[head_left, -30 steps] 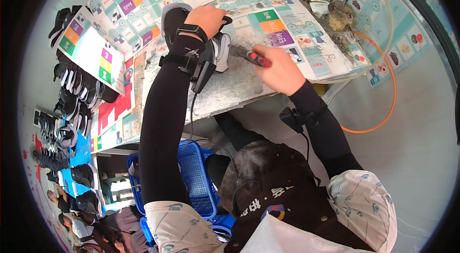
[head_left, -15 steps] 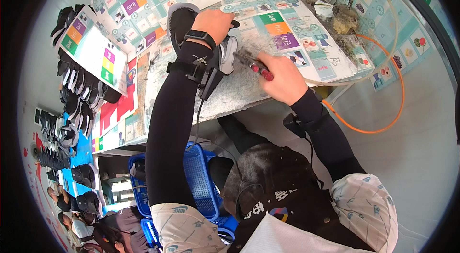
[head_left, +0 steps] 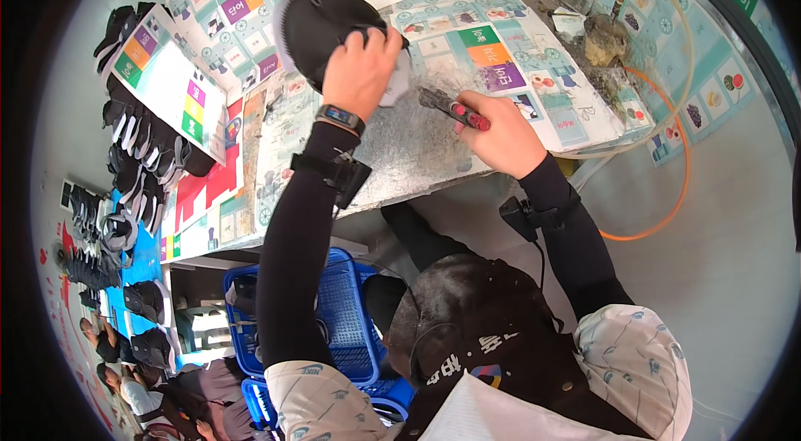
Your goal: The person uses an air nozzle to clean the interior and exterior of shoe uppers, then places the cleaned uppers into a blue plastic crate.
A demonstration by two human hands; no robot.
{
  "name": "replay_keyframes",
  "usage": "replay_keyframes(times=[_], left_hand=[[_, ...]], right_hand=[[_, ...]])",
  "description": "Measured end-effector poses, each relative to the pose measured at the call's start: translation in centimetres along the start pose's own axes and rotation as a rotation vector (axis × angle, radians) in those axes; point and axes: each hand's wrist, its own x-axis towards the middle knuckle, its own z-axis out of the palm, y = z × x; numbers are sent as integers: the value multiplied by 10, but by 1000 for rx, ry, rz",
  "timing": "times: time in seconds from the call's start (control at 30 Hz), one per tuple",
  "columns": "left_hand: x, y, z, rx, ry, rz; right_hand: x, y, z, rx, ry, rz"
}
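Looking down from the head view, the left hand (head_left: 363, 67) has its fingers bent, partly open, over a black shoe (head_left: 321, 30) with a pale sole edge. The shoe is at the far left of the worktop (head_left: 388, 161), tilted, just in front of the printed upright panel (head_left: 242, 3); whether its underside touches the surface, I cannot tell. To the right and nearer, the right hand (head_left: 498, 134) is closed around the red handle of a dark-headed brush (head_left: 455, 110), its head apart from the shoe and pointing toward it.

The left hand's hold looks one-sided, so a push on the shoe's edge could twist it loose or knock it against the panel. Should the hands drift together carelessly, the dark brush head could smear the pale sole. The worktop's grimy patches could mark it too, if the shoe is set down there.
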Motion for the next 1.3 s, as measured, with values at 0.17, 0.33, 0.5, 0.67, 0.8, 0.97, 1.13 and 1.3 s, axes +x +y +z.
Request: replay_keyframes(times=[0.17, 0.33, 0.5, 0.67, 0.8, 0.97, 1.13, 1.3], left_hand=[[-14, 24, -7, -307, -38, -209], [-5, 26, -19, -474, -139, -299], [-20, 19, -27, -540, -126, -374], [-43, 20, -59, -658, -136, -554], [-76, 18, -75, -784, -189, -714], [-118, 17, -87, -928, -279, -782], [-132, 26, -82, -965, -239, -751], [-140, 31, -82, -1000, -238, -774]], right_hand=[[7, 1, 13, -63, -71, 102], [12, -3, 18, -57, 64, 141], [8, 0, 27, 62, -39, 167], [11, 1, 20, 29, -63, 218], [9, 6, 22, 113, -115, 219], [11, -2, 23, 258, -295, 356], [9, 0, 23, 228, -270, 257], [1, -3, 29, 336, -285, 269]])
